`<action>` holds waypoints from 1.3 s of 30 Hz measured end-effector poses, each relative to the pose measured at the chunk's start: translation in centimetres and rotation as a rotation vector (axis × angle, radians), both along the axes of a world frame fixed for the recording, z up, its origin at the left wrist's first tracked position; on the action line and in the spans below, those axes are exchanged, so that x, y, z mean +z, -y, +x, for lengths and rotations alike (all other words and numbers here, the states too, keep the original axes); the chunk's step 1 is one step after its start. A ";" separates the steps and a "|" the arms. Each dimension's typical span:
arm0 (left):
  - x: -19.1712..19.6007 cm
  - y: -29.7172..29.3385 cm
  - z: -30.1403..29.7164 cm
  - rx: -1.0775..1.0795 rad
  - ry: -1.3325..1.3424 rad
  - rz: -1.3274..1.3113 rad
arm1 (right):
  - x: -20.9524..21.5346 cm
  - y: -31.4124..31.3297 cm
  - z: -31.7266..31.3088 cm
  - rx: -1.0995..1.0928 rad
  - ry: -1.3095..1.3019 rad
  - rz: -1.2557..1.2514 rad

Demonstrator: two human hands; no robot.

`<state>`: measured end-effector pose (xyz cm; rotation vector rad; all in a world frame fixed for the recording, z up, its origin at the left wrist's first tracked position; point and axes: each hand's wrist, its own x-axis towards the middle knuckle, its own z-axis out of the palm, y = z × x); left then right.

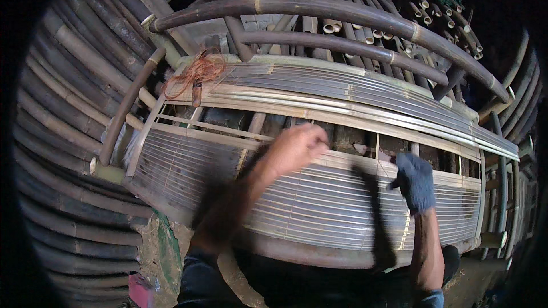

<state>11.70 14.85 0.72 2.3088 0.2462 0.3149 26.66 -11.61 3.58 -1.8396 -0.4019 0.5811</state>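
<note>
Our bare left hand, blurred and curled, rests on the bamboo slat seat; the gloved right hand pinches something small. Front slats lie laid, the middle gap remains.

No labels, signs or screens show. The one possible package is a small pink boxy object on the dirt ground, below the lower left corner of the slatted bamboo bench frame; it is too dim and cut off to tell what kind.
</note>
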 end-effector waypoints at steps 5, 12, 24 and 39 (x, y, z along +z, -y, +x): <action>-10.7 -7.6 2.5 0.188 -0.387 0.205 | -8.7 -10.1 5.2 0.292 0.983 -0.985; -11.5 -6.2 3.9 0.284 -0.699 0.093 | -18.3 -21.8 3.4 0.754 0.597 -0.865; -15.1 -9.3 5.9 0.021 -0.601 0.059 | -21.1 -21.8 6.1 0.996 0.506 -0.686; -6.7 -8.4 2.9 0.037 -0.443 -0.642 | -12.2 -17.2 -3.0 0.460 0.921 -0.122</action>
